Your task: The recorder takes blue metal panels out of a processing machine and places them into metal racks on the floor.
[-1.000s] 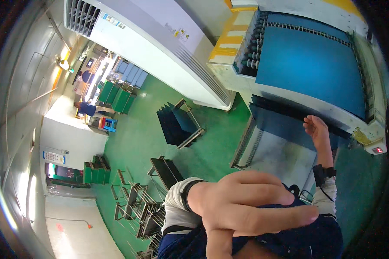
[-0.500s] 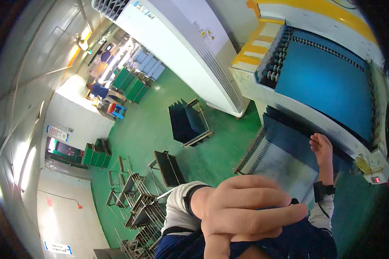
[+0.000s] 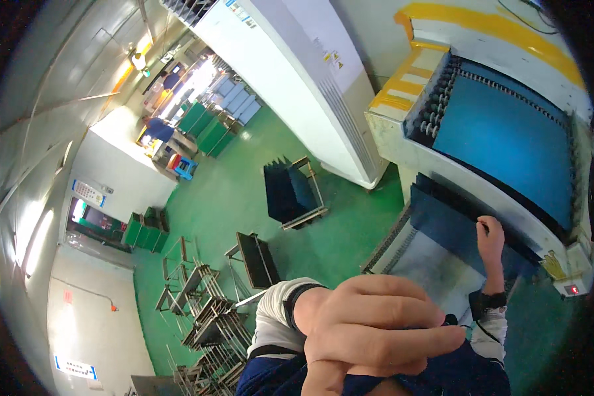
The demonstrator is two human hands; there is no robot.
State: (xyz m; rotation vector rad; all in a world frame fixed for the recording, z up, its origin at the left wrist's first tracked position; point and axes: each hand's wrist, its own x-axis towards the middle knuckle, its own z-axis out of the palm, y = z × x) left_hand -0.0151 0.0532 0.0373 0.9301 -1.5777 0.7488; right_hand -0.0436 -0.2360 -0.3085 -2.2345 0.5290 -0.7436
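Close in front of the view is my left hand (image 3: 376,333), back upward, with its fingers loosely bent and its thumb apart. Nothing shows in it, though its palm side is hidden. At the right, my right hand (image 3: 491,241) hovers in front of a dark blue flat panel (image 3: 442,221). Its fingers are half curled, with a gap to the thumb and nothing visible between them; whether it touches the panel I cannot tell. That panel and others stand in a slotted rack (image 3: 393,241). Above them, a large blue sheet (image 3: 508,142) lies on the roller conveyor machine (image 3: 412,148).
A tall white cabinet unit (image 3: 297,86) stands beyond the machine. On the green floor are a rack of dark panels (image 3: 289,195), another rack (image 3: 257,261) and stacked metal frames (image 3: 208,307). Green crates (image 3: 145,231) stand by the wall; a person (image 3: 162,132) works far off.
My right hand has lowered slightly and its fingers have curled in. The left hand keeps nearly the same pose. The whole view has shifted a little.
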